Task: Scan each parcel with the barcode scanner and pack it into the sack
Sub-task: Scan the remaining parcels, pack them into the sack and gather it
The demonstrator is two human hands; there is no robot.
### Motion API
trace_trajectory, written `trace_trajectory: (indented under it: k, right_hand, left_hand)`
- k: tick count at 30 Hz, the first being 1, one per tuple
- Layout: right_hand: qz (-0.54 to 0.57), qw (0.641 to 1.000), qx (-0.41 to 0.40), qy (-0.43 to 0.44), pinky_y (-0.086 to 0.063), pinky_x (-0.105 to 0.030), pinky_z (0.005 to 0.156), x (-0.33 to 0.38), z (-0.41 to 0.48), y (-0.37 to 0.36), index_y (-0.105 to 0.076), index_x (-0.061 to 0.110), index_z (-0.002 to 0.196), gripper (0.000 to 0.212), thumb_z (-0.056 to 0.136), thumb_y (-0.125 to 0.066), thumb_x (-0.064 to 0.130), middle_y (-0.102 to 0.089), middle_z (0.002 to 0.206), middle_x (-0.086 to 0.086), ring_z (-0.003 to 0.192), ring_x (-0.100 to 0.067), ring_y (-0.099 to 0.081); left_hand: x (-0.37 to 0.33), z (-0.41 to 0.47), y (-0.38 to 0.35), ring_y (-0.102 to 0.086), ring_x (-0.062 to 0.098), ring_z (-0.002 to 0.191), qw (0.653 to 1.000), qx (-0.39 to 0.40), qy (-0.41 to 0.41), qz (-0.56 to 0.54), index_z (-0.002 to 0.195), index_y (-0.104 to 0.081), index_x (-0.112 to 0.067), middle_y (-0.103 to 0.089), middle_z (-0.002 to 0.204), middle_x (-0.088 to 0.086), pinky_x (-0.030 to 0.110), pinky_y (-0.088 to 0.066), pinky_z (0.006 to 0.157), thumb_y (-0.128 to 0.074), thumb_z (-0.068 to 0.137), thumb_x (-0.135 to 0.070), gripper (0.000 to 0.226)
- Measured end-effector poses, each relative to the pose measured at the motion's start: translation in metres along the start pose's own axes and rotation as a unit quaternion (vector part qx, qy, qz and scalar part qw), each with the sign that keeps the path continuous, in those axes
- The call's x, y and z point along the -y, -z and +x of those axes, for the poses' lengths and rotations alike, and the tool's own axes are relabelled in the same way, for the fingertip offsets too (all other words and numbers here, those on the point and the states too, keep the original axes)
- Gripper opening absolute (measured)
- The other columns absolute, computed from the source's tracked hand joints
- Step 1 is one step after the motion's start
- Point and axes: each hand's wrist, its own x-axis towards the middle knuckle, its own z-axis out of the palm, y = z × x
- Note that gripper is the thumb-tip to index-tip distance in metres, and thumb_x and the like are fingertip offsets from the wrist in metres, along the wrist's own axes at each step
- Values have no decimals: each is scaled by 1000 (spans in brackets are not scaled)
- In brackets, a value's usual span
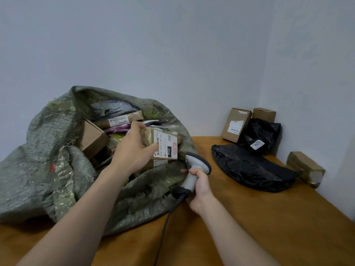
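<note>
Low in the middle, the right hand (199, 191) curls tight round the gray barcode scanner (196, 169). Just above, the left hand (134, 148) wraps its fingers round a brown parcel (163, 144) with a white label, at the open top of the green sack (48, 160). Black bags (249, 167) and boxes (235, 124) lie far right.

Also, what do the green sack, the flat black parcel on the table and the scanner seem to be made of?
Green sack: probably woven plastic, dull, with a visible weave and frayed, shiny strips at the mouth.
Flat black parcel: thin plastic film, likely; glossy creases catch the light.
Scanner: hard moulded plastic, it seems; smooth light grey body, darker rim round the head.
</note>
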Motion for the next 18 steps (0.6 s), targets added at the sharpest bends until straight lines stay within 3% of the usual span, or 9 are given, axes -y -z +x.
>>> trace_trajectory:
  k: [2,6,9,10,13,18]
  right_hand:
    - [16,1000,1,5,-55,-50,93,1,-3,6,-79,11,78,24,86,-61,24,-71,116,-22,98,-38,-65]
    - [44,999,22,-1,-54,-52,95,-2,-7,-1,-75,8,94,24,86,-61,26,-72,109,-24,96,-39,-66]
    - [18,999,20,-18,-60,-43,79,-10,-7,-17,-75,14,104,30,85,-61,31,-72,106,-19,92,-37,-67]
    - [11,1000,16,-23,-60,-43,80,-13,-7,-21,-75,14,105,30,84,-61,32,-73,107,-18,96,-37,-68]
    - [-18,999,0,-31,-52,-56,102,-14,-6,-31,-76,15,101,32,76,-64,32,-72,120,-22,116,-43,-65]
    - [-48,998,-25,-31,-51,-51,104,-4,-6,-31,-76,13,92,24,80,-63,29,-70,117,-20,106,-39,-64]
  left_hand:
    - [-2,0,-1,-67,21,80,999,-19,-27,25,125,-33,-36,-70,102,-1,45,-59,69,-71,86,-36,54]
    - [3,0,1,-66,21,74,996,-62,-52,45,122,-36,-38,-70,94,-5,45,-59,66,-71,82,-44,54]
    - [13,-2,5,-66,19,70,995,-50,-51,74,118,-34,-40,-69,89,-7,43,-59,62,-74,81,-44,54]
    - [17,-2,6,-65,18,70,994,-47,-49,86,117,-34,-40,-69,88,-7,42,-59,62,-75,81,-44,54]
    - [30,-3,6,-66,17,76,992,-46,-52,108,115,-35,-42,-69,94,-8,41,-59,64,-80,81,-45,57]
    - [36,-9,-1,-66,22,86,981,-56,-119,143,120,-34,-40,-68,111,-5,40,-57,69,-82,84,-41,60]
